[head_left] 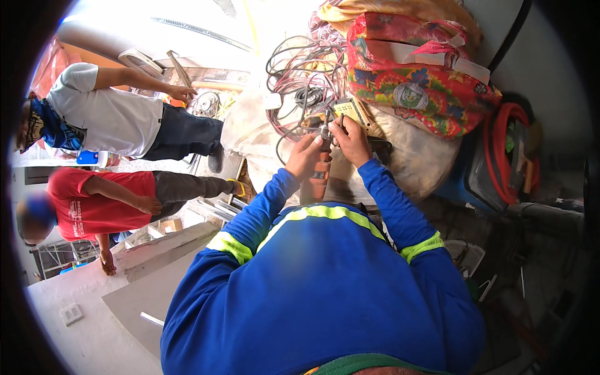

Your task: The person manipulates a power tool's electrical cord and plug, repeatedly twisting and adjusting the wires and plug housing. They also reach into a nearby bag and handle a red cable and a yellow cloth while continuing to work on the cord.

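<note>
An orange-red power drill (319, 174) lies in front of my body, its metal chuck (325, 130) pointing away from me. My left hand (304, 157) is closed around the front of the drill, just behind the chuck. Beside the chuck, my right hand (354, 142) has its fingers pinched on a thin dark piece, too small to name. A yellowish case (355, 115) with rows of small slots sits just beyond my right hand. Tangled black and reddish cables (300, 75) spread past the drill over a pale cloth-like covering (412, 150).
A bright flowered bag (412, 81) bulges at the far right, near a bin with a red rim (503, 150). On the left stand a person in a white shirt (119, 112) and one in a red shirt (106, 203). A low pale wall (94, 312) runs along the lower left.
</note>
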The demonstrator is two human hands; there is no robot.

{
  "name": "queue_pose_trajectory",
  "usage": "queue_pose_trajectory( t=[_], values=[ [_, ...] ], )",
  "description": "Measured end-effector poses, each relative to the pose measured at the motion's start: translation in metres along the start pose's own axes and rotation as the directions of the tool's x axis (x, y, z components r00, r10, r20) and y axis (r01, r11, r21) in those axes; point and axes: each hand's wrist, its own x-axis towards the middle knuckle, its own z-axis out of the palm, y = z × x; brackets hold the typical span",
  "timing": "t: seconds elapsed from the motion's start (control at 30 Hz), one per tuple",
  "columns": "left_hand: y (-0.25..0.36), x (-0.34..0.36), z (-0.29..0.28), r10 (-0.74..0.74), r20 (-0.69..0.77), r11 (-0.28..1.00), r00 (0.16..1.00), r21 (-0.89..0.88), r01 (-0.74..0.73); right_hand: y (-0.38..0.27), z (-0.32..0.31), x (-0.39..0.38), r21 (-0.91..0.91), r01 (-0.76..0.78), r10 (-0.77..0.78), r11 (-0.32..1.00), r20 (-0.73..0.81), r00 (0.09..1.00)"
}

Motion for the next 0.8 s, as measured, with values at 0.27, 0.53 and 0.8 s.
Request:
queue_pose_trajectory(
  t=[0.27,0.53,0.8],
  values=[
    [-0.003,-0.002,-0.003,0.035,-0.051,0.996,0.998,-0.08,-0.039,-0.011,-0.028,0.001,0.237,0.02,0.015,0.971,-0.143,0.99],
    [0.001,0.006,-0.008,-0.098,0.097,0.962,0.99,-0.247,0.119,-0.008,-0.032,-0.018,0.396,0.011,-0.094,0.918,0.19,0.977],
    [0.003,0.01,0.005,-0.052,0.061,0.993,0.997,-0.105,0.058,-0.007,-0.043,-0.026,-0.004,0.159,-0.157,0.987,0.132,0.979]
  ],
)
